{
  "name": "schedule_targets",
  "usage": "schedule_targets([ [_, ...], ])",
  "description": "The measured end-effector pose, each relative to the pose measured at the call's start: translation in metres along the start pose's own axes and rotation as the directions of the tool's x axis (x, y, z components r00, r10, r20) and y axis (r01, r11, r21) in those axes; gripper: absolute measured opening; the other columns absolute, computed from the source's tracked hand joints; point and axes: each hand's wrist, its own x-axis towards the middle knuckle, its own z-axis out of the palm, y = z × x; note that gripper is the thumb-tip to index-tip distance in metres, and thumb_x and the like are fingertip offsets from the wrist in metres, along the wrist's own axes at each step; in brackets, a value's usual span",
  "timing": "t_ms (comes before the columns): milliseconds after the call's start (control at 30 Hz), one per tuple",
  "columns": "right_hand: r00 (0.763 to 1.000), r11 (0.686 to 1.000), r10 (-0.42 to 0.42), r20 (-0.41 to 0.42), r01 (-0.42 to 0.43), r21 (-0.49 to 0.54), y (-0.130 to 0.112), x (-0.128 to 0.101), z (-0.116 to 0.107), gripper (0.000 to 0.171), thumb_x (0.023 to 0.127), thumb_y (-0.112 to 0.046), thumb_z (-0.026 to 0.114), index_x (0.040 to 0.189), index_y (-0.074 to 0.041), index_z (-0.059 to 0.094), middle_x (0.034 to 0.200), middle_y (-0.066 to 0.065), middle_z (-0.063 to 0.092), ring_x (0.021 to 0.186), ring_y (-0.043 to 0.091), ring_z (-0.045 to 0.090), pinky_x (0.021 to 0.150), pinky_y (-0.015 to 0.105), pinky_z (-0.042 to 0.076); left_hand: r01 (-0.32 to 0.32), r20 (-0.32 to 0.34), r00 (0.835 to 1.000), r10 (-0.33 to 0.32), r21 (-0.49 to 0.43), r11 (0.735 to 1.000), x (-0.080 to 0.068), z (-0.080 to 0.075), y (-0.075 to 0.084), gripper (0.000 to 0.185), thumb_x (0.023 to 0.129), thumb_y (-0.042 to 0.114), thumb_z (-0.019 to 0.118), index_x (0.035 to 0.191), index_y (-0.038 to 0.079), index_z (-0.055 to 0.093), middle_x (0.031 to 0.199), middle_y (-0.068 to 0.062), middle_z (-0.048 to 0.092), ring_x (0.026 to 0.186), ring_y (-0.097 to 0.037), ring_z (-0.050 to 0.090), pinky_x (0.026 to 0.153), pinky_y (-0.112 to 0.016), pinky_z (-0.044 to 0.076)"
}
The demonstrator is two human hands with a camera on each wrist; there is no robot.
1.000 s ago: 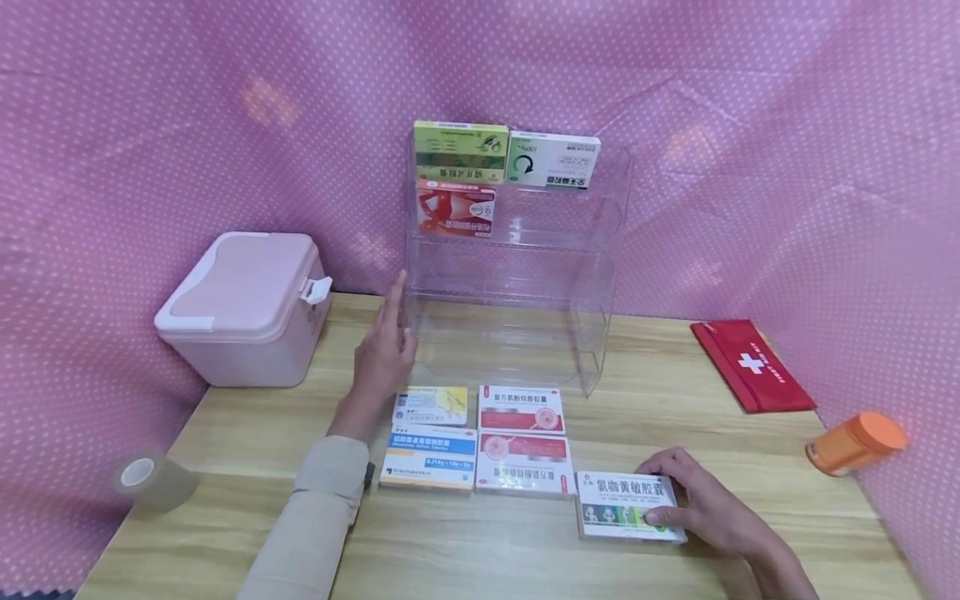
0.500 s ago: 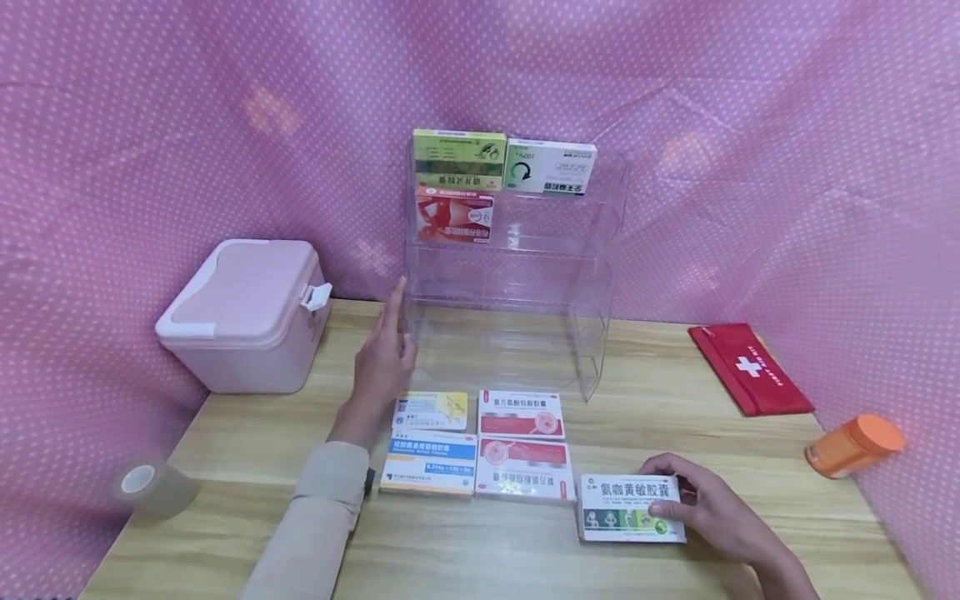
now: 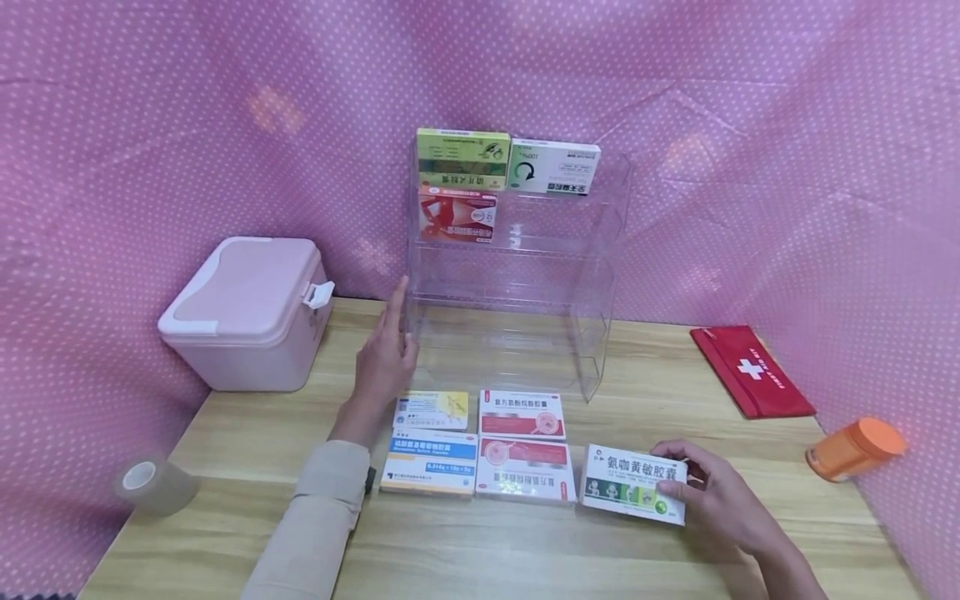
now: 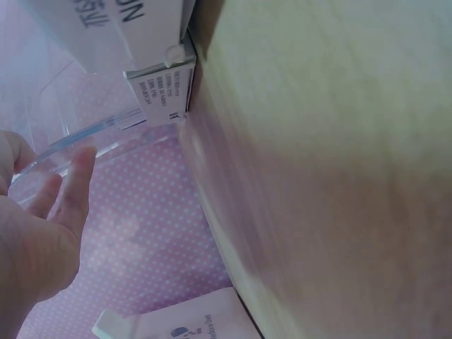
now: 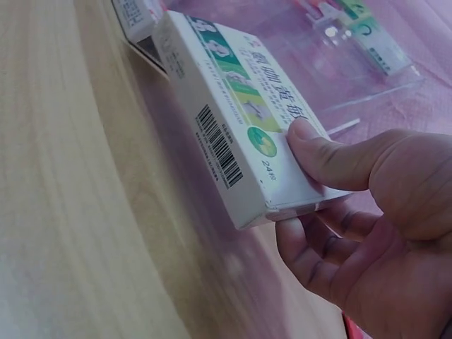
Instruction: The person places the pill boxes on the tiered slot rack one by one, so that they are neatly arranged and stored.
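Right hand (image 3: 720, 496) grips white box (image 3: 633, 495), thumb on top; barcode seen only by right wrist view; left hand (image 3: 385, 362) flat, fingers straight against rack (image 3: 517, 275).

Backdrop cloth (image 3: 150, 125): pink with small white dots.
Table (image 3: 525, 558): light wood grain.
Storage box (image 3: 243, 312): pale pink, white latch.
Shelf rack (image 3: 517, 275): clear, colourless.
Rack cartons: one green (image 3: 462, 158), one white and green (image 3: 553, 167), one red (image 3: 457, 215).
Held carton (image 3: 633, 483): white, green band (black barcode on its side).
Table cartons: one blue and white with an orange strip (image 3: 430, 462); two red and white (image 3: 522, 414).
First-aid pouch (image 3: 750, 369): red, white cross.
Bottle (image 3: 855, 447): orange.
Tape roll (image 3: 153, 483): beige.
Sleeve (image 3: 315, 517): beige.
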Motion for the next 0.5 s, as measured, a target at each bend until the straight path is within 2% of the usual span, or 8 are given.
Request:
schedule_targets([
  [233,0.999,0.999,-0.031,-0.029,0.031,-0.007,-0.004,0.007,-0.003,0.035,0.093,0.0,0.078,0.127,-0.003,0.069,0.117,-0.016,0.07,0.098,-0.002,0.067,0.078,0.022,0.058,-0.009,0.002,1.0,0.009,0.0,1.0,0.0,-0.001,0.001,0.101,0.103,0.004,0.059,0.17,0.053,0.001,0.177,-0.008,0.035,0.076,-0.029,0.059,0.064,-0.039,0.05],
  [400,0.998,1.0,-0.005,-0.066,0.004,-0.02,-0.008,0.012,-0.007,0.04,0.094,0.0,0.077,0.132,-0.002,0.067,0.117,-0.016,0.07,0.096,-0.001,0.069,0.075,0.023,0.059,-0.004,0.005,1.0,0.004,0.004,1.0,0.0,0.0,0.0,0.1,0.104,0.004,0.059,0.171,0.052,0.001,0.177,-0.008,0.034,0.081,-0.03,0.061,0.067,-0.04,0.052],
  [500,0.995,1.0,0.02,-0.096,-0.022,-0.013,-0.011,0.016,-0.01,0.042,0.094,0.001,0.076,0.135,-0.001,0.065,0.115,-0.017,0.069,0.093,0.002,0.07,0.073,0.023,0.059,0.005,0.011,1.0,-0.005,0.001,1.0,0.0,0.0,0.001,0.1,0.104,0.005,0.059,0.17,0.052,0.001,0.177,-0.009,0.035,0.091,-0.034,0.065,0.071,-0.045,0.055],
])
